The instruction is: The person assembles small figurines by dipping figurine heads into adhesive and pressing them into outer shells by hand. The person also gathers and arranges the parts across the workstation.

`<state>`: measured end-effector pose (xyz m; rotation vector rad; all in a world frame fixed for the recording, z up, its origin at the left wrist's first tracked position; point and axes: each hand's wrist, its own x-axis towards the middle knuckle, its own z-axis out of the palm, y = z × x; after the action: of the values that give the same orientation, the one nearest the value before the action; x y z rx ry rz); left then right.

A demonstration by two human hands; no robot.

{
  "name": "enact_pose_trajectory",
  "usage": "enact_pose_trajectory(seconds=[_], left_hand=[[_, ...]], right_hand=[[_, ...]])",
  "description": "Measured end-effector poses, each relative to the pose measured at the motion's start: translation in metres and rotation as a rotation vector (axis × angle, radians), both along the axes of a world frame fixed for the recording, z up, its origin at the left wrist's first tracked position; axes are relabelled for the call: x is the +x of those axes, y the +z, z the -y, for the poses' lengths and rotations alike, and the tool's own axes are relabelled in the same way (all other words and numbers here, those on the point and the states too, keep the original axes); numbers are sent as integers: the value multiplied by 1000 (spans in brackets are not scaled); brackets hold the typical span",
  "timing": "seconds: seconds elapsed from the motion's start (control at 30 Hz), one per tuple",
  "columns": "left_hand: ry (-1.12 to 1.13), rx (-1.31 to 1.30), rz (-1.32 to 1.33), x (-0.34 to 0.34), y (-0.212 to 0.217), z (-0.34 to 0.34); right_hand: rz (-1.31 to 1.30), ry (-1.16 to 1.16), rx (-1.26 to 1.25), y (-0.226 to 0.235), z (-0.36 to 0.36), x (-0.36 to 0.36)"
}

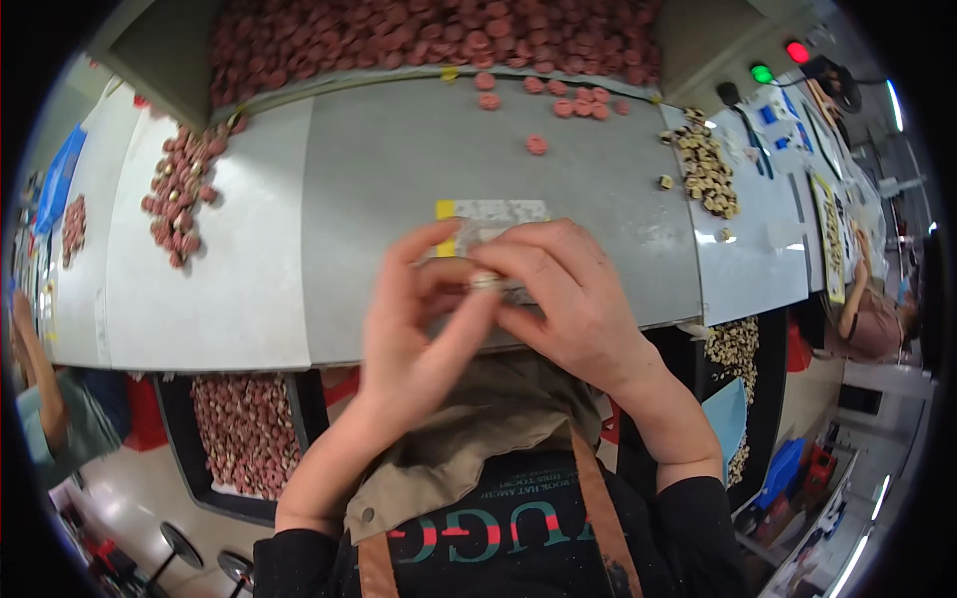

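Note:
Both my hands meet above the near middle of the grey worktop. My left hand [417, 334] is closed, pinching a small pale round piece [485, 282] between thumb and fingers. Curled in from the other side, my right hand [578, 284] has its fingers bent together close to that piece; whatever its fingertips hold is hidden. Just beyond the hands lies a flat white-and-grey speckled card [513, 210] with a yellow strip, partly covered by my fingers. Farther off, a loose pink round piece [536, 146] rests on the worktop.
A big heap of pink round pieces [429, 40] fills the far bin. Pink-and-pale pieces [179, 194] lie at left, small cream-and-dark pieces [706, 169] at right. Below the edge stand a black tray [179, 448] of pink pieces and another container at right. Co-workers sit on either side.

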<state>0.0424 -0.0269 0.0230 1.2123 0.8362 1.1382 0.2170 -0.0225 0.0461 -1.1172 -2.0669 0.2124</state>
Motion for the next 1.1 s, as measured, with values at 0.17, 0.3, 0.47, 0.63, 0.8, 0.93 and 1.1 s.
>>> enact_pose_trajectory(seconds=[0.17,0.3,0.47,0.63,0.8,0.93,1.1], left_hand=[[261,692,-1241,-69,12,-65],[442,836,-1471,-83,26,-92],[-39,866,-1000,23,44,-113],[-170,897,-958,83,17,-137],[-278,652,-852,59,26,-126],[-230,-217,-107,29,35,-88],[-111,-472,298,-1,13,-55]], right_hand=[[171,-328,-59,5,-9,100],[237,-501,-81,9,-22,166],[226,-490,-198,3,-19,158],[130,-347,-291,13,-12,134],[140,-283,-403,14,-11,144],[177,-220,-259,-4,-15,140],[55,-263,-300,-4,-2,125]])
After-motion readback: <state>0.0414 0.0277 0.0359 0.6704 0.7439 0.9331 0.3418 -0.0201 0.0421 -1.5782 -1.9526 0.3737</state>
